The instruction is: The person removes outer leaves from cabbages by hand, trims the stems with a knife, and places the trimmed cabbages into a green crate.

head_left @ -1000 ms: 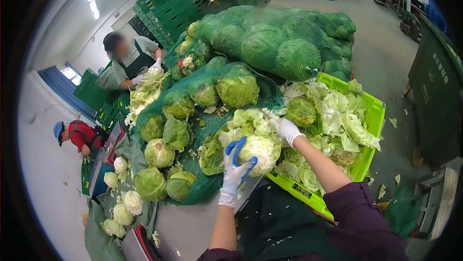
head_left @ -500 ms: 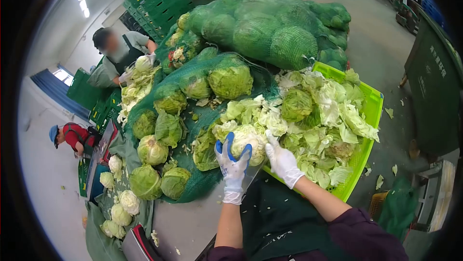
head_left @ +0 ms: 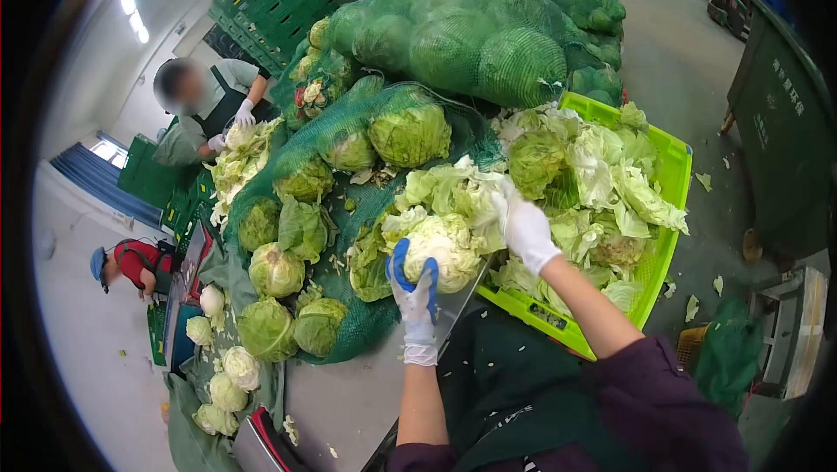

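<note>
A pale, partly stripped cabbage [head_left: 446, 252] rests in the gloved fingers of my left hand [head_left: 414, 302], which wrap its lower left side. My right hand [head_left: 526, 230], in a white glove, is up and to the right of it, at the edge of the loose leaves; its fingertips are blurred and appear to pinch a pale leaf. Loose outer leaves [head_left: 597, 171] fill the bright green crate [head_left: 667, 245] on the right. Whole green cabbages [head_left: 267, 330] lie on and under green netting [head_left: 353, 341] to the left.
Large netted sacks of cabbages [head_left: 471, 40] lie at the back. Stripped cabbages [head_left: 228, 392] sit at lower left. A co-worker [head_left: 209, 101] handles cabbage at upper left; another person [head_left: 131, 264] stands at far left. A dark green bin [head_left: 776, 132] stands at right.
My right hand has left the cabbage's side and moved up and right over the leaves. The cabbage has shifted slightly left with my left hand. The co-worker's hands have moved.
</note>
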Available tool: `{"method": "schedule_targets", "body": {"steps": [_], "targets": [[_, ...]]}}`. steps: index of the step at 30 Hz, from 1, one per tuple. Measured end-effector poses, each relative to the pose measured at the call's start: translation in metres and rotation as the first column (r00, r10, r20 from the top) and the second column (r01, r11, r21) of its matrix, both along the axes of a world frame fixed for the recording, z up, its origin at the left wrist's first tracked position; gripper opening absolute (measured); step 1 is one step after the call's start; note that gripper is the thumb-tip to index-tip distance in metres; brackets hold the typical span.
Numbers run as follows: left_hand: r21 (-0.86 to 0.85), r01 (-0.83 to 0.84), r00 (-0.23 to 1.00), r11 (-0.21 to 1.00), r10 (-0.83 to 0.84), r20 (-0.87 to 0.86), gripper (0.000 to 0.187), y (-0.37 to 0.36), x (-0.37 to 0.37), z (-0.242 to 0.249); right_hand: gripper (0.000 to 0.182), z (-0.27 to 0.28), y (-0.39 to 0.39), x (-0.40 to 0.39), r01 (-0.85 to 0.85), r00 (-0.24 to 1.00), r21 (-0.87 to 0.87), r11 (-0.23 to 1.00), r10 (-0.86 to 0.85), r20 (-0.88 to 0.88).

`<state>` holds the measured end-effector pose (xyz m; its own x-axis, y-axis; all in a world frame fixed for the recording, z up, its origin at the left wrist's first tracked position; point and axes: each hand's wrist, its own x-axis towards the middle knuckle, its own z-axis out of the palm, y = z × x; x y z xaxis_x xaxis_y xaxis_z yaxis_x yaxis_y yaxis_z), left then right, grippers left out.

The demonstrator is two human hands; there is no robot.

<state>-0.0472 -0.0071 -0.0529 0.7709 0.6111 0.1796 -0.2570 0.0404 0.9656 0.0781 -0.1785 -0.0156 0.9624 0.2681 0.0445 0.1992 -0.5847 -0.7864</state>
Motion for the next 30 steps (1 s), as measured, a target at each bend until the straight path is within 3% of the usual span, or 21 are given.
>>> {"method": "schedule_targets", "body": {"steps": [1, 2, 3, 5, 6, 11, 13, 14, 15, 16, 17, 18, 19, 21, 22, 23, 25, 26, 27, 29, 30], "targets": [[-0.080, -0.035, 0.999, 0.996, 0.033, -0.023, 0.066, -0.001, 0.000, 0.001, 0.050, 0.012, 0.000, -0.020, -0.057, 0.998, -0.062, 0.996, 0.058, 0.011], [0.146, -0.078, 0.995, 0.986, 0.086, -0.052, 0.063, 0.000, 0.002, -0.004, 0.052, 0.010, 0.003, -0.035, -0.149, 0.989, -0.050, 0.988, 0.148, -0.012], [0.145, -0.074, 0.995, 0.987, 0.083, -0.059, 0.063, 0.000, 0.002, -0.008, 0.054, 0.007, 0.004, -0.048, -0.237, 0.971, -0.035, 0.971, 0.236, -0.036], [0.230, -0.086, 0.996, 0.969, 0.088, 0.005, 0.062, -0.001, 0.007, -0.015, 0.054, -0.001, 0.013, -0.058, -0.210, 0.977, -0.110, 0.971, 0.205, -0.057], [0.157, -0.112, 0.992, 0.981, 0.102, 0.070, 0.062, -0.005, 0.010, -0.020, 0.054, -0.006, 0.017, -0.059, -0.192, 0.981, -0.183, 0.964, 0.181, -0.076], [0.186, -0.197, 0.980, 0.963, 0.192, 0.042, 0.064, -0.018, 0.009, -0.018, 0.051, -0.027, 0.026, -0.031, -0.141, 0.990, -0.139, 0.980, 0.143, 0.006], [0.377, -0.083, 0.997, 0.923, 0.081, 0.020, 0.069, -0.008, 0.002, -0.023, 0.051, -0.041, 0.020, 0.002, -0.158, 0.976, -0.022, 0.987, 0.152, -0.154], [0.599, -0.119, 0.992, 0.792, 0.114, 0.048, 0.064, -0.005, -0.003, -0.018, 0.056, -0.042, 0.017, 0.009, -0.189, 0.920, 0.038, 0.981, 0.190, -0.342], [0.604, -0.119, 0.992, 0.788, 0.115, 0.047, 0.064, -0.005, -0.004, -0.017, 0.056, -0.046, 0.019, 0.008, -0.190, 0.919, 0.045, 0.981, 0.193, -0.343], [0.346, -0.094, 0.995, 0.933, 0.081, 0.052, 0.064, -0.010, -0.005, -0.012, 0.059, -0.033, 0.018, -0.003, -0.151, 0.945, 0.066, 0.986, 0.164, -0.282], [0.056, -0.055, 0.996, 0.997, 0.052, 0.069, 0.064, -0.013, -0.006, -0.007, 0.062, -0.026, 0.019, -0.011, -0.113, 0.967, 0.088, 0.990, 0.130, -0.221], [-0.012, -0.048, 0.999, 0.999, 0.048, 0.003, 0.062, -0.013, -0.005, 0.000, 0.068, -0.030, 0.022, -0.020, -0.106, 0.994, 0.091, 0.990, 0.109, -0.025], [-0.018, -0.054, 0.999, 0.998, 0.054, 0.005, 0.062, -0.011, -0.004, -0.001, 0.068, -0.024, 0.024, -0.020, -0.112, 0.993, 0.085, 0.990, 0.114, -0.024], [0.205, -0.019, 0.998, 0.979, 0.032, -0.058, 0.058, -0.006, -0.004, -0.004, 0.071, -0.013, 0.025, -0.023, -0.133, 0.989, -0.078, 0.988, 0.127, -0.077], [0.562, -0.052, 0.998, 0.825, 0.067, -0.006, 0.056, -0.002, -0.004, -0.007, 0.070, -0.012, 0.028, -0.016, -0.115, 0.986, -0.121, 0.986, 0.099, -0.136], [0.563, -0.050, 0.998, 0.825, 0.066, -0.007, 0.056, 0.000, 0.000, -0.011, 0.070, -0.010, 0.031, -0.009, -0.114, 0.986, -0.120, 0.986, 0.097, -0.137], [0.502, -0.088, 0.996, 0.861, 0.081, 0.036, 0.056, -0.003, 0.001, -0.016, 0.069, -0.007, 0.036, -0.007, -0.148, 0.984, -0.165, 0.975, 0.128, -0.122], [0.219, -0.031, 0.998, 0.975, 0.017, 0.067, 0.056, -0.007, 0.002, -0.013, 0.067, -0.008, 0.041, -0.003, -0.136, 0.990, -0.164, 0.977, 0.127, -0.066], [0.218, -0.030, 0.997, 0.975, 0.014, 0.072, 0.056, -0.010, 0.004, -0.008, 0.067, -0.007, 0.044, 0.002, -0.133, 0.990, -0.165, 0.977, 0.125, -0.062], [-0.047, -0.043, 0.998, 0.998, 0.045, 0.036, 0.057, -0.013, 0.006, 0.002, 0.066, -0.006, 0.052, 0.008, -0.154, 0.987, -0.182, 0.971, 0.142, -0.079], [-0.068, -0.050, 0.999, 0.996, 0.050, -0.007, 0.058, -0.013, 0.006, 0.005, 0.062, -0.007, 0.056, 0.011, -0.119, 0.992, -0.186, 0.975, 0.109, -0.062]]}}
